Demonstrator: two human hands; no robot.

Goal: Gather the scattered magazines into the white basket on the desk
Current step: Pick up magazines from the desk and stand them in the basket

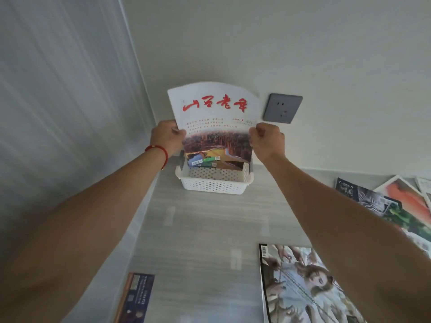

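Both hands' grip holds a magazine upright in the basket; others litter the desk.

Soft even daylight; wide-angle edge stretch; slight blur

Person: two bare forearms, no sleeves in view; thin red cord bracelet with a small pale bead, worn on the left wrist.
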